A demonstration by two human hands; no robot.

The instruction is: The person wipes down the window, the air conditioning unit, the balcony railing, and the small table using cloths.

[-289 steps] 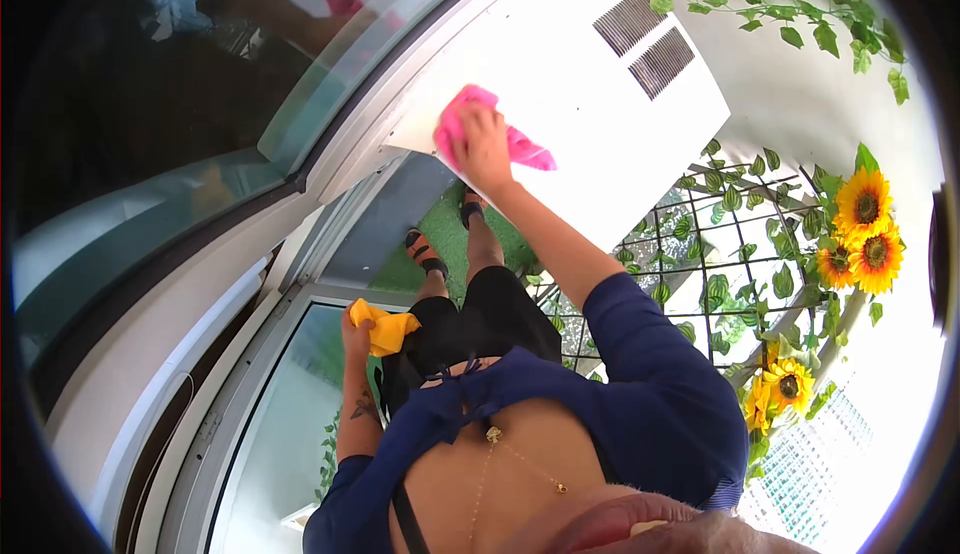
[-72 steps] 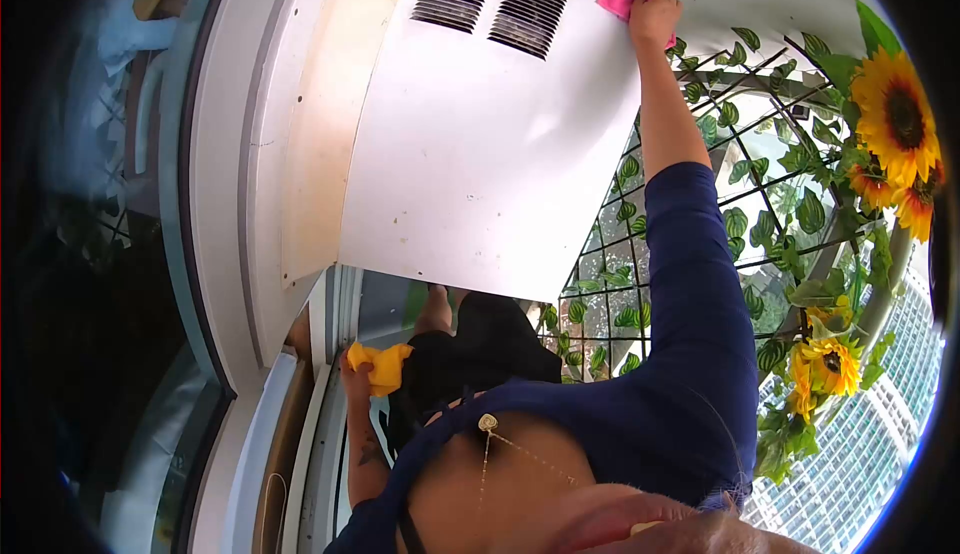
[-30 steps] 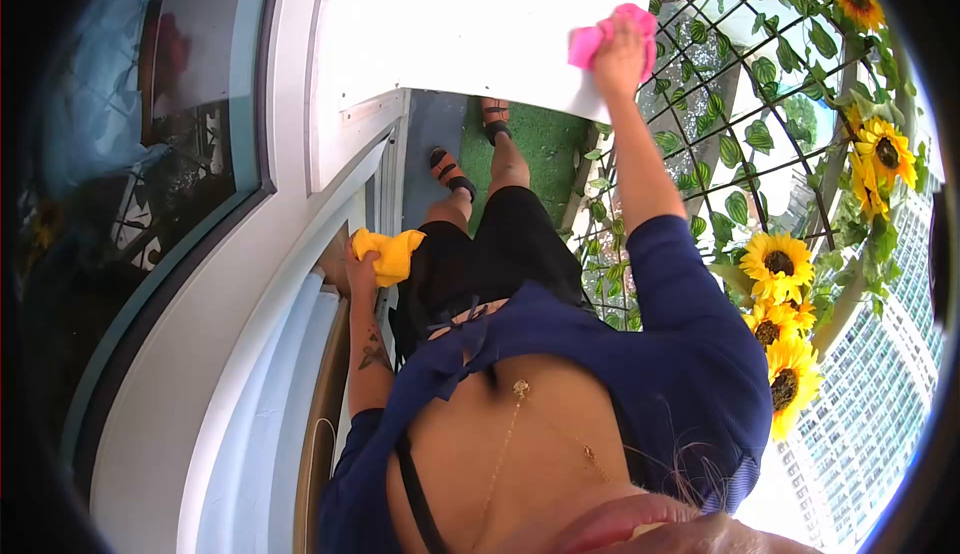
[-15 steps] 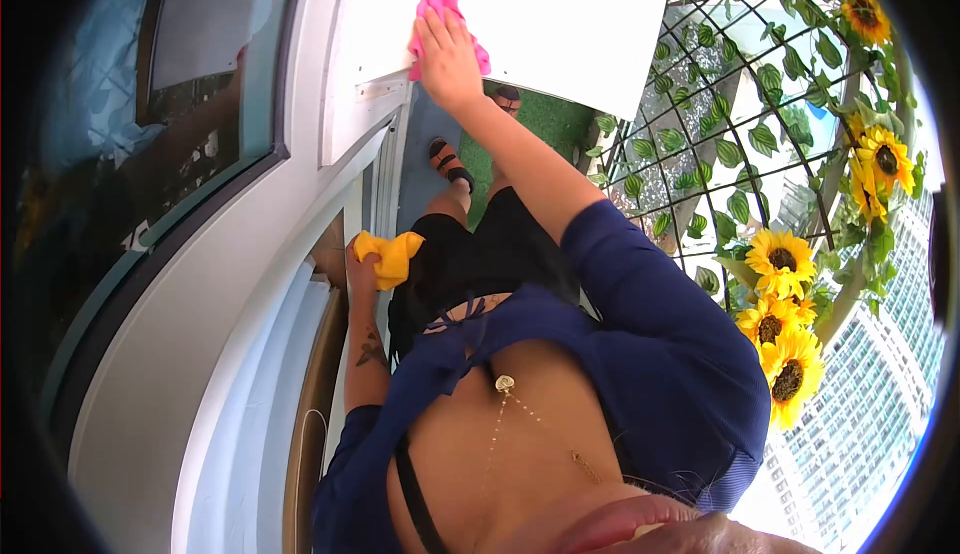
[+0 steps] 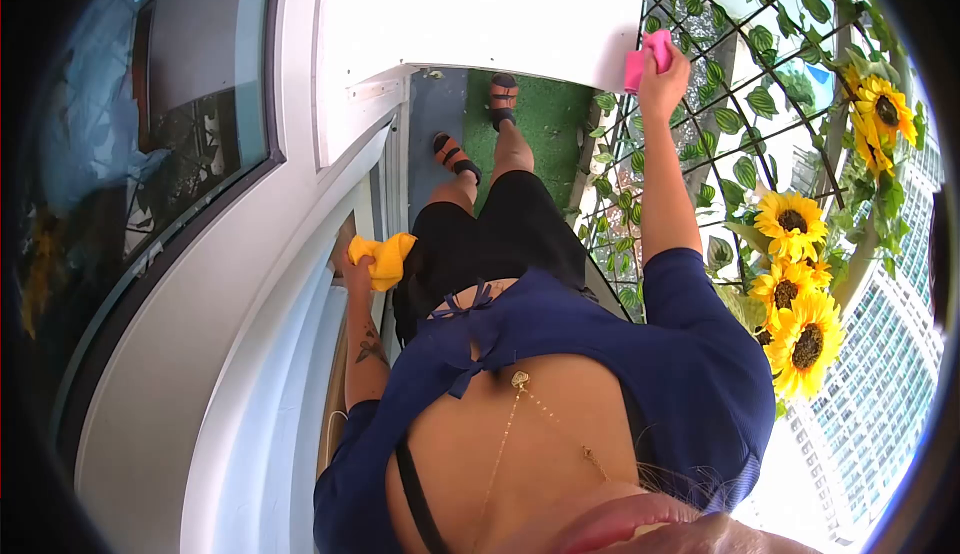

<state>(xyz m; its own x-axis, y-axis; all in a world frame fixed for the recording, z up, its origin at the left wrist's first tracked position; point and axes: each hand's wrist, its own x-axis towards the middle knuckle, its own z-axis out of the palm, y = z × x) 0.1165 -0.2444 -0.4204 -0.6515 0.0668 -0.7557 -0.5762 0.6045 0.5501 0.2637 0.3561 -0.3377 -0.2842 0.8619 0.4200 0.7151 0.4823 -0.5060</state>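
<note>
Fingers of the left hand (image 5: 357, 268) clamp a yellow cloth (image 5: 390, 258) beside black shorts (image 5: 530, 219); rightward, a white panel (image 5: 480, 9) ends near the closer right hand (image 5: 665, 92), whose fingers grip a pink cloth (image 5: 635, 71) projecting leftward by the panel's corner, contact unclear.

You are wearing a navy top (image 5: 570, 329) with tied bows (image 5: 488, 359), black shorts (image 5: 490, 234) and brown-and-black sandals (image 5: 503, 100); a gold necklace (image 5: 520, 380) is hanging at your chest (image 5: 560, 444), and a dark tattoo (image 5: 370, 344) is marking your left forearm (image 5: 358, 312).
</note>
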